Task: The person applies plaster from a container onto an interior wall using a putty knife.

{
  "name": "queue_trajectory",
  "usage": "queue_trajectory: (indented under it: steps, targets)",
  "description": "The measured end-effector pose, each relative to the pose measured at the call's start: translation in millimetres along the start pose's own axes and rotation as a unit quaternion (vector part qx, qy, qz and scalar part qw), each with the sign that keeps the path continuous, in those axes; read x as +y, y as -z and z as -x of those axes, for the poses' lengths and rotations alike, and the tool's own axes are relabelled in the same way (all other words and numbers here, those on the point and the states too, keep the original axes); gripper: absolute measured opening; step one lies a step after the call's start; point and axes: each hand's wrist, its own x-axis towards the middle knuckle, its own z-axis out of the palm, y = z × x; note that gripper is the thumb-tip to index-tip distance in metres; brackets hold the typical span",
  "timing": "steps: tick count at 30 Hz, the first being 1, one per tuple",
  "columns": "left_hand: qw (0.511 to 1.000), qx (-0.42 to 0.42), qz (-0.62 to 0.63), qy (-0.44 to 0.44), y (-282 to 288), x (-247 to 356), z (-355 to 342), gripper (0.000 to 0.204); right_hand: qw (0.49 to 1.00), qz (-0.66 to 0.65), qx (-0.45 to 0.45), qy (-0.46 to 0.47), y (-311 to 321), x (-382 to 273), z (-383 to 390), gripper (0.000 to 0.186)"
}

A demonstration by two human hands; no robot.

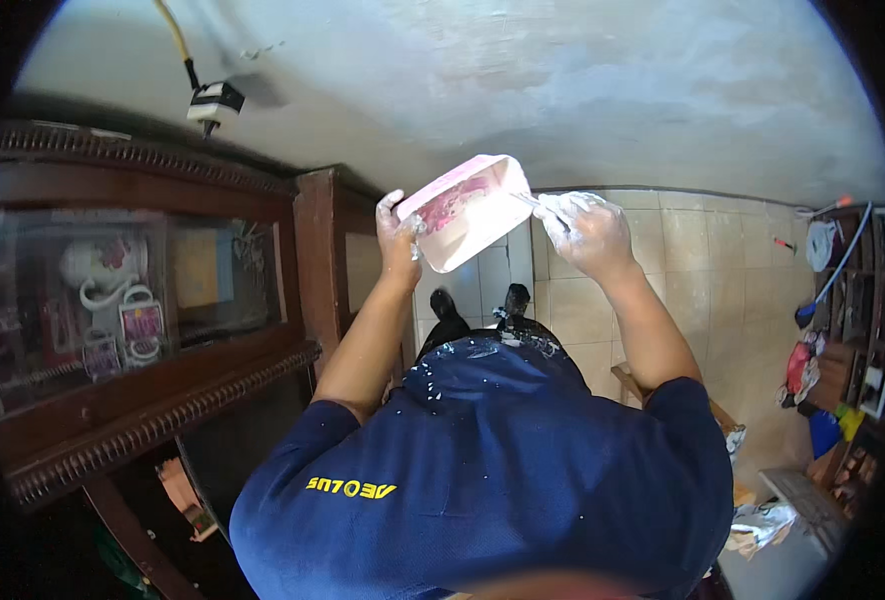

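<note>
In front of me I hold up a pale pink plastic tub [480, 236], tilted, with darker pink patches and whitish smears inside. My left hand [399, 240] is closed on its left end, the thumb at the rim. White paste coats the fingers of my right hand [588, 232], which are closed around a thin, pale-smeared tool [529, 199]. The tool's tip reaches the tub's right rim; its handle is hidden in my fist, so its exact kind does not show. Beyond the tub rises a grey plastered wall [563, 90] with uneven lighter patches.
A dark wooden glass-fronted cabinet [308, 250] stands close on my left. A socket block [217, 102] hangs on a yellow cable by the wall. Beige tiles [683, 280] cover the floor. Shelves with clutter [853, 330] line the right, and a wooden piece [631, 382] is beside my right arm.
</note>
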Motion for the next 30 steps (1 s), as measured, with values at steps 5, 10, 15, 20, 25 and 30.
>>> queue_trajectory:
  steps: [5, 10, 15, 20, 25, 30]
  targets:
    - [0.999, 0.004, -0.009, -0.042, 9.1, 5.6, 3.0, 0.055, 0.992, 0.08, -0.096, 0.015, -37.3, -1.5, -17.3, 0.018]
    - [0.997, 0.041, -0.032, -0.052, 1.6, 9.9, -4.6, 0.054, 0.986, 0.001, -0.152, -0.067, -58.8, -19.0, -17.6, 0.029]
    - [0.994, 0.067, -0.082, -0.018, 9.8, 2.2, -11.3, 0.054, 0.968, -0.015, -0.209, -0.138, -78.4, -47.5, -15.2, 0.034]
    - [0.959, 0.124, -0.256, -0.012, 47.6, -28.3, -26.8, 0.053, 0.932, -0.186, -0.154, -0.271, -131.3, -22.5, -5.8, 0.029]
    - [0.944, 0.168, -0.283, 0.024, 54.6, -12.8, -32.5, 0.055, 0.674, -0.563, -0.075, -0.474, -180.8, -10.8, 22.1, 0.018]
    - [0.964, 0.231, -0.094, 0.095, 87.1, 24.2, -28.5, 0.052, 0.529, -0.68, -0.039, -0.506, -175.7, -50.6, 29.8, 0.032]
